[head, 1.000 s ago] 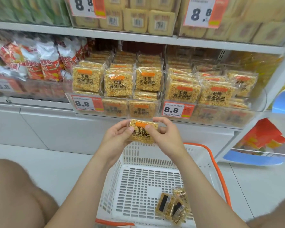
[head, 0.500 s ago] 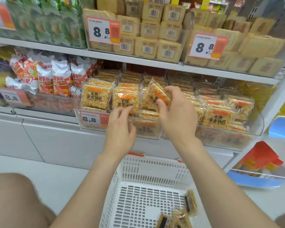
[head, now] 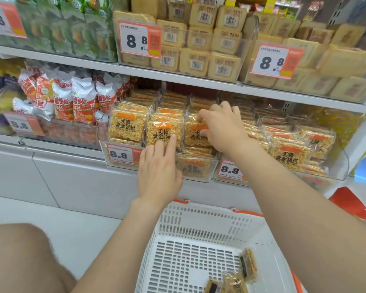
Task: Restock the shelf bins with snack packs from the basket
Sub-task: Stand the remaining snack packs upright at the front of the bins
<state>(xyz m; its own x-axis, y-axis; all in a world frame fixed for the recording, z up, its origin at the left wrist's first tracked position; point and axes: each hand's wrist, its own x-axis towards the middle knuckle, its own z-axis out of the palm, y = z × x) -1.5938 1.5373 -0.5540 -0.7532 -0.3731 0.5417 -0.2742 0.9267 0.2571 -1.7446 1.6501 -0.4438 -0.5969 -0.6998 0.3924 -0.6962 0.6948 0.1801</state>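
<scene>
Bare left hand (head: 159, 172), bare right hand (head: 222, 129), unsleeved forearms (head: 123, 240), bare knee (head: 19, 256)

Bright and evenly lit, apparently from overhead. Shows only a soft shadow beneath the upper shelf (head: 178, 75), above the basket (head: 199, 218). Catches faint glare on the clear bins (head: 212, 166) just above the basket. Bends the shelf edges into curves toward the corners. Goes soft and smeared far above the basket, left and right.

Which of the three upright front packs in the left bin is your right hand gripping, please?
The rightmost pack: the right hand pinches its top; the left hand only touches the middle pack.
</scene>
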